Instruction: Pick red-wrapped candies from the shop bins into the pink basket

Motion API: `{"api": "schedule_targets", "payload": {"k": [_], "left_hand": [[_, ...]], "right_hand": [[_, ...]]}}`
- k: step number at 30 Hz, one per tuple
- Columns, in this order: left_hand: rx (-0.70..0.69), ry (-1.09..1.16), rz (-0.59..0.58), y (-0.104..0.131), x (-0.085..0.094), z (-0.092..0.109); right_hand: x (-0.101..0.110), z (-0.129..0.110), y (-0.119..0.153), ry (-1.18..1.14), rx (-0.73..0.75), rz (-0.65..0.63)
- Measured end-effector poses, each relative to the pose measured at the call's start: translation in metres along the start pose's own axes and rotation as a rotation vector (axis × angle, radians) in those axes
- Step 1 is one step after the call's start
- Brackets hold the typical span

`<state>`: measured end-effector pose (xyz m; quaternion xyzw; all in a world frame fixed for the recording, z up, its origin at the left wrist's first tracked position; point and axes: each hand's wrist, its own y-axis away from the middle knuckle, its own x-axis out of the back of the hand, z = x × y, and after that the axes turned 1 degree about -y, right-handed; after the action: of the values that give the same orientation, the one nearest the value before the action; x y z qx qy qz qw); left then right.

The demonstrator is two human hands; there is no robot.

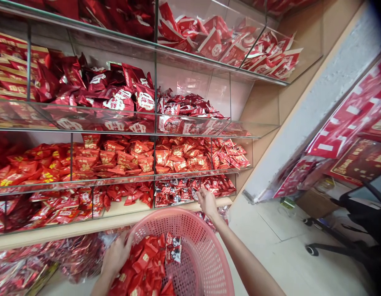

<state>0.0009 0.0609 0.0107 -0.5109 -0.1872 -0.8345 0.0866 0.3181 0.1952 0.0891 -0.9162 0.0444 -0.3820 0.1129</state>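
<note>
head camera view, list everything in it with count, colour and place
round perforated plastic basket: one, pink, below shelves
small glossy packets: many, red, in basket
patterned packets: one or two, red-black-white, in basket
wooden glass-fronted shelving: one unit, beige, ahead
glossy shelf packets: uncountable, mostly red, on shelving
bagged packets: uncountable, mostly red, lower left
wheeled chair: one, black, far right
tiled floor: pale, lower right
left hand: one, bare, basket's left rim
right hand: one, bare, at bottom-shelf packets

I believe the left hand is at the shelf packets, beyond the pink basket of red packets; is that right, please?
Not quite: the head view shows the right hand at the shelf packets, beyond the pink basket of red packets; the left hand is at its rim.
</note>
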Motion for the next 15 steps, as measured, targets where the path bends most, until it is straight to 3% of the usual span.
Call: {"api": "schedule_targets", "payload": {"k": [4, 8, 10, 15], "left_hand": [[0.008, -0.016, -0.002, 0.001, 0.000, 0.000], [-0.003, -0.036, 0.012, 0.000, 0.000, 0.000], [-0.002, -0.033, 0.011, 0.001, 0.000, 0.000], [-0.002, -0.024, 0.002, 0.000, -0.002, -0.002]], "right_hand": [[0.007, -0.015, 0.030, -0.263, 0.135, -0.046], [-0.003, -0.016, 0.065, -0.245, 0.223, -0.211], [-0.015, -0.006, 0.079, -0.199, 0.166, -0.303], [-0.044, 0.029, 0.103, -0.165, -0.179, -0.434]]}}
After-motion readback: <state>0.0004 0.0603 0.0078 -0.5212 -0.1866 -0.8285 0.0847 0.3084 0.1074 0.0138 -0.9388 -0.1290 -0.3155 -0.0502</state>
